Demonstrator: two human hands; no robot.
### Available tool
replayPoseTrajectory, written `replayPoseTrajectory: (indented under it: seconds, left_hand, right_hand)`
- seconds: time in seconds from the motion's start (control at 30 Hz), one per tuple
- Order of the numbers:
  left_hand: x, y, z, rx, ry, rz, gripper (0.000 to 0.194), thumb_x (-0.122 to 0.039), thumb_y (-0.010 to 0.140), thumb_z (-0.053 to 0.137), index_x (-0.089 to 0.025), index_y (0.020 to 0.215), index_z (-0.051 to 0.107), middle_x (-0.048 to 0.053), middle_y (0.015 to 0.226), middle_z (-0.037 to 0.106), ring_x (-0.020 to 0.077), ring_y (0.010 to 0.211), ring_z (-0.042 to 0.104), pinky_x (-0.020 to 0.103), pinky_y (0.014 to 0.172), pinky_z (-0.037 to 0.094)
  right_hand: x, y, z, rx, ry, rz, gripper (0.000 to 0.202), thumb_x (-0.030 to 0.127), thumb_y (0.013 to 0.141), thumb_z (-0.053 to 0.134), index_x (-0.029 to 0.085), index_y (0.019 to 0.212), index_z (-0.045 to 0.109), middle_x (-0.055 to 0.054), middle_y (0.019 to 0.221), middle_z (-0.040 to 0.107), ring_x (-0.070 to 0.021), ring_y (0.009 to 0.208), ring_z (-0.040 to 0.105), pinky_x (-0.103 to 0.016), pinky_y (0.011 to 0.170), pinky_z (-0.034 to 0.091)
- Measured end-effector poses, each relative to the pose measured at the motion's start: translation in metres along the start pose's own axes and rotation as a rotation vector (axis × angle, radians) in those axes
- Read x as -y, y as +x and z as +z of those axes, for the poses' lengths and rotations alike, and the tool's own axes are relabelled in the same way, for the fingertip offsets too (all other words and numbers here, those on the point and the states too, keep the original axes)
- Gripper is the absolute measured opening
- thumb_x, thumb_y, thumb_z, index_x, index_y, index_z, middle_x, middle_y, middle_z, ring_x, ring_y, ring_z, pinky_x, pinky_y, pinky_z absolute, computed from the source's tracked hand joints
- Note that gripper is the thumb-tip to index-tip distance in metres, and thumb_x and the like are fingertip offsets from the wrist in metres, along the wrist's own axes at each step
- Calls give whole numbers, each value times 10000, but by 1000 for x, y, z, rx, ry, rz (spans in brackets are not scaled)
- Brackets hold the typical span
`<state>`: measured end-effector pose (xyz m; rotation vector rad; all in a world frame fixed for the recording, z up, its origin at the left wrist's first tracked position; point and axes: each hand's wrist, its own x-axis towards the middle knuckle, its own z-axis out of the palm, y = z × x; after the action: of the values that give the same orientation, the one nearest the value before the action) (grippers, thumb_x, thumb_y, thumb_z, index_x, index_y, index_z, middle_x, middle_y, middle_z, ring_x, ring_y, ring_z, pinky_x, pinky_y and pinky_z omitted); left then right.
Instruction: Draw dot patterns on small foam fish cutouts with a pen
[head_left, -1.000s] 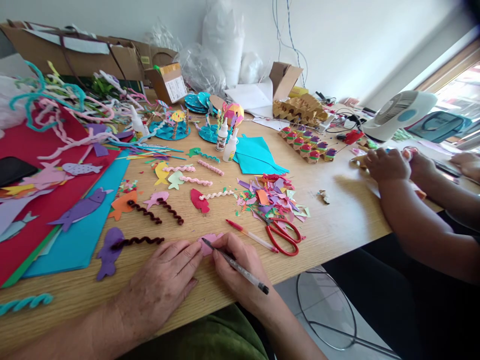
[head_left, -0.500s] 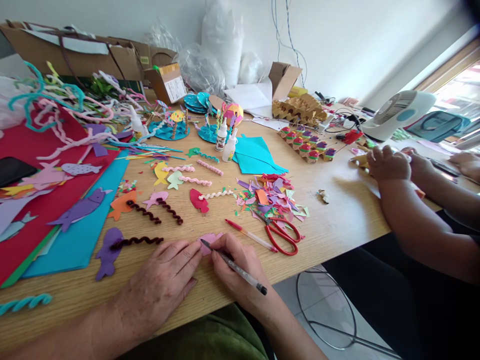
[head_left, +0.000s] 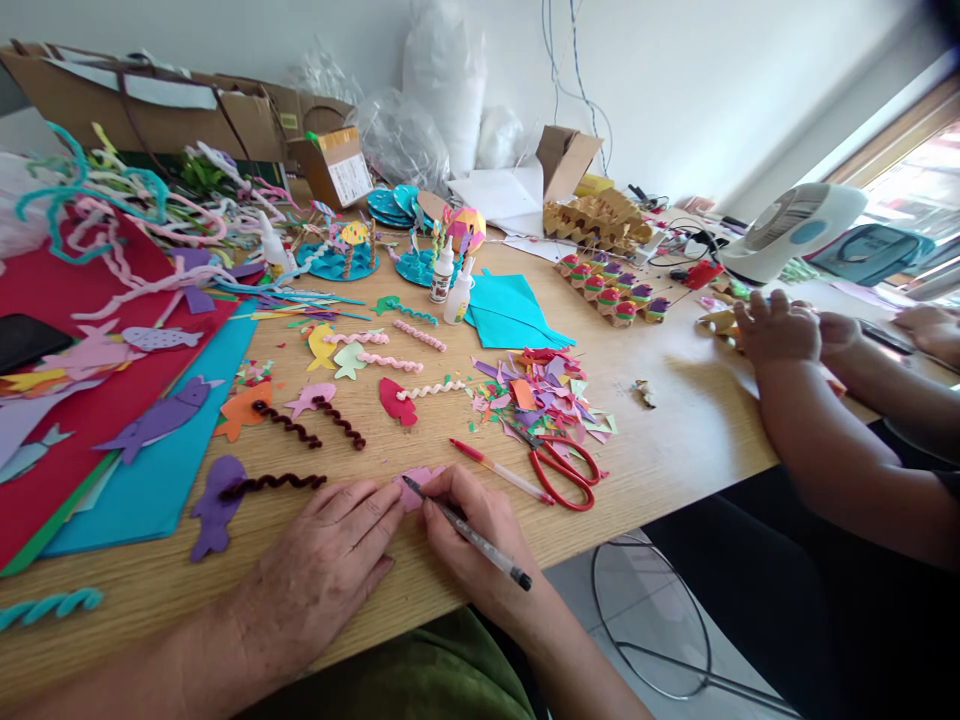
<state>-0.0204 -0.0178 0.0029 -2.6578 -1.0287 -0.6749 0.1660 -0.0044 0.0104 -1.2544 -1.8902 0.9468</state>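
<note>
Right hand fingers pinch a pen on pink paper; left hand — fingers flat — touches it at nine o'clock.

Right of the scissors and scraps, a broad stretch of bare counter runs to a co-worker's arm, broken only by a small crumpled bit. The red pen and scissors block a low sideways pass from the right hand. Ahead of the left hand, a short open band ends at the red fish; leftward, the brown twist and purple fish crowd it. Farther off, bottles stand upright before the blue sheet.
</note>
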Motion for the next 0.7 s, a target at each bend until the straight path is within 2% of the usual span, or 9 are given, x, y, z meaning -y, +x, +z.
replayPoseTrajectory:
  seconds: [0.13, 0.43, 0.7]
  left_hand:
    - [0, -1, 0, 22, -4, -2, 318, -146, 920, 365, -119, 1116, 614, 79, 1066, 668, 212, 962, 575, 353, 866, 434]
    - [-2, 2, 0, -14, -3, -8, 310, -142, 935, 350, -75, 1074, 620, 88, 1047, 674, 214, 944, 583, 353, 864, 422]
    - [-2, 3, 0, -20, 3, -10, 327, -157, 951, 327, -81, 1066, 623, 78, 1047, 679, 209, 932, 589, 348, 856, 418]
  right_hand:
    - [0, 0, 1, -12, 22, 14, 99, 124, 806, 491, 202, 784, 548, 20, 705, 632, -114, 611, 569, -203, 583, 417]
    - [-1, 0, 2, -31, 34, 0, 90, 134, 813, 484, 202, 789, 538, 16, 712, 627, -115, 619, 572, -201, 588, 420]
    - [-1, 0, 2, -38, 49, 19, 90, 136, 821, 477, 202, 797, 534, 18, 712, 628, -112, 609, 572, -198, 565, 410]
